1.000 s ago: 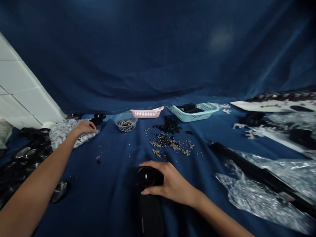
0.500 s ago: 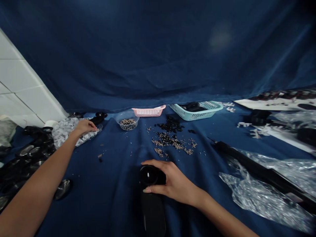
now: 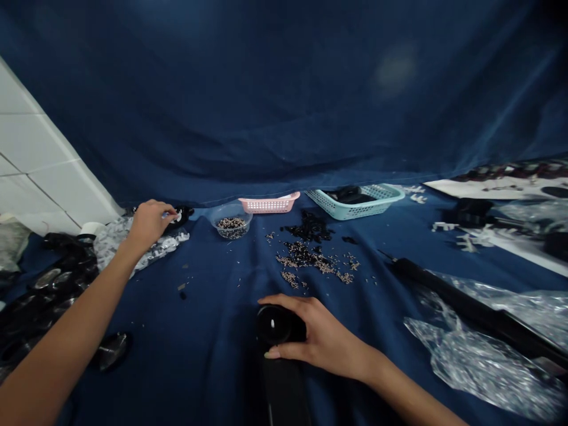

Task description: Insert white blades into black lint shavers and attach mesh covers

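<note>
The two hands are well apart. The right hand [image 3: 306,331] curls its thumb and fingers around the round head of a black device [image 3: 286,384], which is at the near middle of the blue cloth [image 3: 190,349]. The left hand [image 3: 151,223], above a bag of white pieces [image 3: 110,236], pinches a small white piece [image 3: 178,216] at its fingertips. Beyond the device lie scattered screws [image 3: 310,258], with a clear bowl [image 3: 231,222], a pink basket [image 3: 268,205] and a teal basket [image 3: 355,209] farther back. To the right, a slim black tool [image 3: 448,293] lies against crumpled clear plastic [image 3: 488,370].
</note>
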Available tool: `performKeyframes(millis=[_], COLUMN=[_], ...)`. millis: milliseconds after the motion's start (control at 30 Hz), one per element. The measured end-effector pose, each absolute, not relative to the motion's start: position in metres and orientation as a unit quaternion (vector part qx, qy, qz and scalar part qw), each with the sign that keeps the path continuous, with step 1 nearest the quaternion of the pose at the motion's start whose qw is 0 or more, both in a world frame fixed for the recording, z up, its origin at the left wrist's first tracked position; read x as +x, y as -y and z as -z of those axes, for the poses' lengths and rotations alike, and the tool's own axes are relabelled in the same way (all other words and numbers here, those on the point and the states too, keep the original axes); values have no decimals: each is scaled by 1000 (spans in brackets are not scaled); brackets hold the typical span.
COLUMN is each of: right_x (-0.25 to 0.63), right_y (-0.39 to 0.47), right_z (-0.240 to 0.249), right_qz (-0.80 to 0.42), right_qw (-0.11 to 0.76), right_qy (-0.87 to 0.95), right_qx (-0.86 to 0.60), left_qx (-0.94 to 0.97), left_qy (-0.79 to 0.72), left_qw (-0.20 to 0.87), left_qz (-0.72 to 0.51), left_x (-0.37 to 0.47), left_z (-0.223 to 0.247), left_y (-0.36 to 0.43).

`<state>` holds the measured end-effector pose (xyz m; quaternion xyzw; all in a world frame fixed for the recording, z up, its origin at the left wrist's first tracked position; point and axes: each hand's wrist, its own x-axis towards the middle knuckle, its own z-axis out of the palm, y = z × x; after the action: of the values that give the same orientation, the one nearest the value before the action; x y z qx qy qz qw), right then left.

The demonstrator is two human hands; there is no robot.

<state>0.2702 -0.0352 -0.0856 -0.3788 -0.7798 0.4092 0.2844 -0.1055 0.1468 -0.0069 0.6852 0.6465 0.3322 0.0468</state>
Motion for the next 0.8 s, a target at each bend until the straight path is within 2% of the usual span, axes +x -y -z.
performKeyframes(millis=[167,300,433,500,633,800], right_x=[273,278,282,283,278,263], right_y=[36,34,29,27,29,36], right_z=[84,84,87,87,81,64], right_qz=[-406,-401,-378,-360,-332,-287], right_qw=[290,328,417,461,509,504], right_qy=[785,779,747,727,717,762], right_qx=[-367,-353,-355,-360,-342,-287], left_qx=[606,462,326,267,199,175], left_qy=[-590,-536,-502,-495,-465,-414], left_qw=[137,333,567,641,716,751], left_qz=[-515,-623,-566,-522,-482,-484], left_x=[-69,-20,35,56,75,72], left_z=[-3,8,33,46,61,60], left_y=[-124,-87,-27,2,35,41])
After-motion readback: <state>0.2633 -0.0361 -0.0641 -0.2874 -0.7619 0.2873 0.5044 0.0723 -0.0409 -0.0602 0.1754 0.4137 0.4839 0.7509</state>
